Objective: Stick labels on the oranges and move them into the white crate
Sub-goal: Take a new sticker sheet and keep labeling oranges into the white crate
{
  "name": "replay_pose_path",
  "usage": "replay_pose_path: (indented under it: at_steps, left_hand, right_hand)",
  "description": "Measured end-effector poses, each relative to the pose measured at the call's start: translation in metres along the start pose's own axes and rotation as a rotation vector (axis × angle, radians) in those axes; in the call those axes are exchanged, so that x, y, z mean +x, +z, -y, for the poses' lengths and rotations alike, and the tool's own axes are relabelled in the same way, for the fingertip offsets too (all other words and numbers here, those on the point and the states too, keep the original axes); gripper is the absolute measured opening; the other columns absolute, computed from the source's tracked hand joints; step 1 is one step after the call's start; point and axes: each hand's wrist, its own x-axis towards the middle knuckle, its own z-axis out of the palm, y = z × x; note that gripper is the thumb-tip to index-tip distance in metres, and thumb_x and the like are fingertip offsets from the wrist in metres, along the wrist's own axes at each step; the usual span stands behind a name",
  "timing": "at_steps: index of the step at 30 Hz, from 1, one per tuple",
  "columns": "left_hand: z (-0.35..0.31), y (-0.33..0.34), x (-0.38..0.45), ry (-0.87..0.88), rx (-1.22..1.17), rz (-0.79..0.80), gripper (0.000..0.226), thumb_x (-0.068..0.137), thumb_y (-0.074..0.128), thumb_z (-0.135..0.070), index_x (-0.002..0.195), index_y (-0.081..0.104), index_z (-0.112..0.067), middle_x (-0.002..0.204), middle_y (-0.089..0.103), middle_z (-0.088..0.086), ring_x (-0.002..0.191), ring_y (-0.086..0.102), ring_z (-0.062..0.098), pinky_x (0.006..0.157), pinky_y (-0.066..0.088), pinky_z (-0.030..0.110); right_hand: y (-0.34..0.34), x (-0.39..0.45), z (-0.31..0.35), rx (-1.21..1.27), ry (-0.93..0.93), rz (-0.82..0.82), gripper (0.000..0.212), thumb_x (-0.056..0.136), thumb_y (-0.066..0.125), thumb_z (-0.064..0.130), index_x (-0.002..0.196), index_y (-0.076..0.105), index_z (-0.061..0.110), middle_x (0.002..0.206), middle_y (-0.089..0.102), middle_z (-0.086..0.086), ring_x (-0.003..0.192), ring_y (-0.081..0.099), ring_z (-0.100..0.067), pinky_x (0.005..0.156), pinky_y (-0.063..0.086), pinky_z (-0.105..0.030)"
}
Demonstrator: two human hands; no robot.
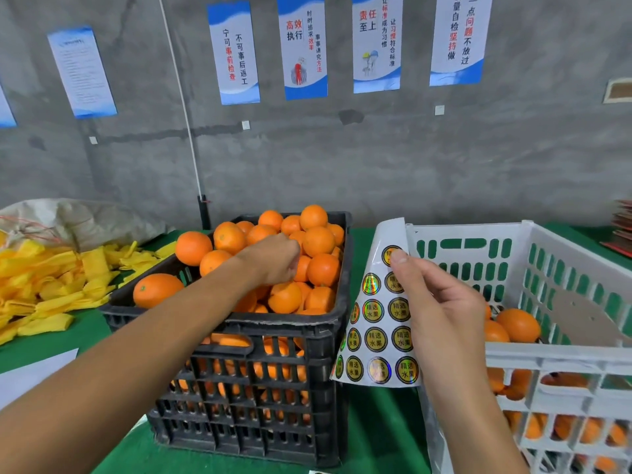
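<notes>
Now the left hand (pixel 273 258) is down among the oranges (pixel 318 241) heaped in the black crate (pixel 239 388) at nine o'clock, fingers curled under, though whether they clasp a fruit I cannot tell. The right hand (pixel 441 309) pinches the label sheet (pixel 376 336), held upright, long axis twelve to six, top curling back. One-handed, a peeling sticker could crease or the heap could roll; the white crate (pixel 564 364) waits at three o'clock.

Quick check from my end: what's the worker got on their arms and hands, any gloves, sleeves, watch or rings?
Nothing worn that shows. The left hand and right hand are both bare, no gloves, and no rings on the fingers that show. Both forearms are uncovered as far as the picture edge, so no sleeve or cuff comes into view, and neither wrist carries a watch or band.
</notes>
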Motion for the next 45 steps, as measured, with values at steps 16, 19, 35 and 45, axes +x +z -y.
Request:
replay_pose_path:
  at_steps: [16,19,35,45]
  left_hand:
    - [-0.018,-0.001,-0.014,-0.140,0.004,0.338,0.055,0.082,0.083,-0.041,0.124,0.060,-0.015,0.118,0.062,0.009,0.104,0.063,0.029,0.083,0.055,0.039]
    - [-0.020,-0.006,-0.011,-0.162,-0.060,0.304,0.041,0.075,0.088,-0.040,0.091,0.060,-0.014,0.093,0.063,0.005,0.083,0.063,0.025,0.070,0.056,0.038]
    - [-0.163,-0.105,-0.012,0.129,-0.875,-0.053,0.039,0.094,0.063,-0.010,0.057,0.072,-0.003,0.053,0.064,-0.002,0.050,0.053,0.003,0.064,0.050,0.026]
    - [-0.204,-0.062,0.017,0.039,-1.019,0.071,0.047,0.102,0.050,-0.013,0.055,0.053,-0.014,0.070,0.061,0.007,0.068,0.053,0.020,0.065,0.038,0.028]
  right_hand:
    - [0.005,0.000,-0.005,-0.014,0.001,0.012,0.016,0.095,0.068,0.037,0.089,0.081,0.030,0.086,0.078,-0.009,0.087,0.073,-0.038,0.078,0.059,-0.062]
    - [0.006,0.000,-0.006,-0.019,-0.003,0.011,0.016,0.096,0.068,0.036,0.089,0.081,0.031,0.086,0.078,-0.008,0.088,0.074,-0.037,0.078,0.059,-0.061]
    - [-0.022,0.011,0.007,0.008,-0.050,-0.203,0.036,0.096,0.069,0.045,0.078,0.073,0.014,0.082,0.065,-0.029,0.072,0.062,-0.039,0.073,0.054,-0.063]
    - [-0.052,0.021,0.007,-0.023,-0.056,-0.287,0.055,0.099,0.064,0.045,0.071,0.048,0.001,0.072,0.058,-0.031,0.060,0.058,-0.040,0.055,0.051,-0.044]
